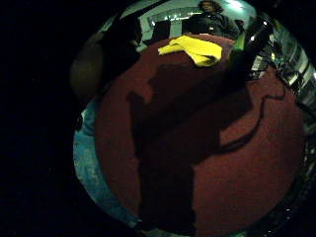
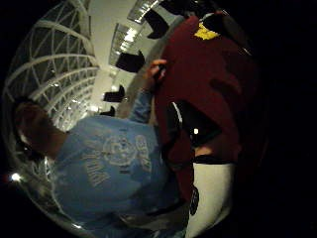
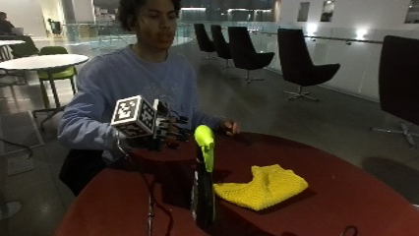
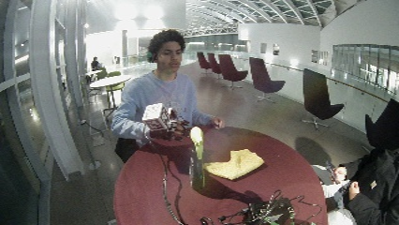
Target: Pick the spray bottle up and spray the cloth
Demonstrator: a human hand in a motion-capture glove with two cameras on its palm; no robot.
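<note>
Outside view: the spray bottle (image 3: 203,182) stands upright on the red round table (image 3: 340,196), dark body below, lime-green trigger head on top. The yellow cloth (image 3: 263,187) lies crumpled at roughly 3 o'clock from the bottle, just beside it and apart. The gloved right hand (image 3: 160,137) hovers above the table at about 10 o'clock from the bottle, near it but not touching. Finger position cannot be told from any view. The bare left hand (image 3: 229,128) rests on the far table edge.

Handling, as judged: the bottle is rigid and smooth, tall and narrow, so it may tip if pushed at the head. Take hold around the neck under the green head, index finger on the trigger. The cloth is soft and light; the spray may shift it little.
</note>
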